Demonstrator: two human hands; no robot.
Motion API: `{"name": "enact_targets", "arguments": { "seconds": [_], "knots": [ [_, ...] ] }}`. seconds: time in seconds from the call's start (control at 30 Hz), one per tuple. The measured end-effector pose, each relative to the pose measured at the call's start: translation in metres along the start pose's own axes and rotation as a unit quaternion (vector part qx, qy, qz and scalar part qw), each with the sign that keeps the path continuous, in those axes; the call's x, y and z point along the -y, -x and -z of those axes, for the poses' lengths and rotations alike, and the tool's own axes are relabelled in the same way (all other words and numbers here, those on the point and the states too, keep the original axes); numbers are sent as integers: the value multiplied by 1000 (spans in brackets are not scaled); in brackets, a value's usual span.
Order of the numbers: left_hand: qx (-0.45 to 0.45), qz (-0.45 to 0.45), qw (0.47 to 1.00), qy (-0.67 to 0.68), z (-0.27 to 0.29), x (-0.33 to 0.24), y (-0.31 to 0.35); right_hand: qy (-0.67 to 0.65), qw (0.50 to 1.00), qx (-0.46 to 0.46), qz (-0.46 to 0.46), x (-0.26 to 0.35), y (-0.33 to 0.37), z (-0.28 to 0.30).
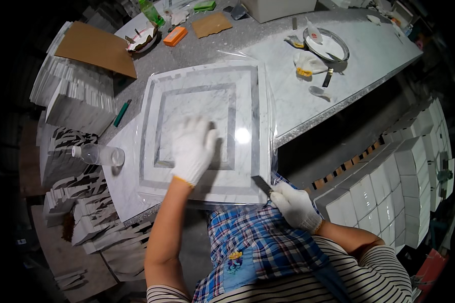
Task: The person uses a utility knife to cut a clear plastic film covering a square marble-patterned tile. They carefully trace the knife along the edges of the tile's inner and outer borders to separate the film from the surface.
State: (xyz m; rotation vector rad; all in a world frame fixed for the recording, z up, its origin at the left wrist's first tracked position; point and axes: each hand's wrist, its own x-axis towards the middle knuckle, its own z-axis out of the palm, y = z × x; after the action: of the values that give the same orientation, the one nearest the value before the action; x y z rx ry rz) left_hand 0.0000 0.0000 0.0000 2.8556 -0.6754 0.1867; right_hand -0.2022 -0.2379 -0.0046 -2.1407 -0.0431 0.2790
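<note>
A square marble mosaic panel (194, 103), white with grey border bands, lies on the worktable with clear plastic film showing around its edges. My left hand (193, 149), in a white knitted glove, is over the panel's lower middle with its fingers spread, blurred a little at the tips. It holds nothing; whether the palm touches the surface I cannot tell. At the panel's near right corner my gloved right hand (294, 204) is closed around a scraper (261, 186) with a flat dark blade. The blade points up and left over the panel's border.
A clear plastic bottle (98, 155) lies left of the panel, near a green utility knife (122, 113). Stacked tiles (81, 96) rise beyond. At the right back are a bowl of white paste (333, 48), a glove (308, 63) and a spoon (319, 93). Crated white tiles (374, 197) stand lower right.
</note>
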Motion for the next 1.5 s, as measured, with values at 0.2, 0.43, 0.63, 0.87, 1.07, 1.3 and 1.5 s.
{"name": "enact_targets", "arguments": {
  "seconds": [0.2, 0.43, 0.63, 0.87, 1.07, 1.3, 1.5],
  "knots": [
    [-74, -131, 989, -3, -34, -44, -53, -151, 988, 8, -16, -19, -20, 22],
    [-21, -117, 993, -15, -45, -48, -96, -127, 968, -196, -90, -31, -57, 58],
    [-31, -106, 993, 47, -27, -62, -62, -90, 972, -200, -88, -33, -123, 81],
    [48, -186, 968, 163, -3, -108, 10, 71, 967, -245, -20, -55, -219, 86],
    [94, -166, 954, 231, 1, -122, 42, 134, 961, -236, -50, -49, -248, 84],
    [92, -164, 954, 234, -9, -128, 58, 151, 953, -261, -33, -54, -257, 79],
    [133, -164, 944, 255, -3, -129, 57, 181, 952, -244, -24, -56, -262, 76]
  ]
}}
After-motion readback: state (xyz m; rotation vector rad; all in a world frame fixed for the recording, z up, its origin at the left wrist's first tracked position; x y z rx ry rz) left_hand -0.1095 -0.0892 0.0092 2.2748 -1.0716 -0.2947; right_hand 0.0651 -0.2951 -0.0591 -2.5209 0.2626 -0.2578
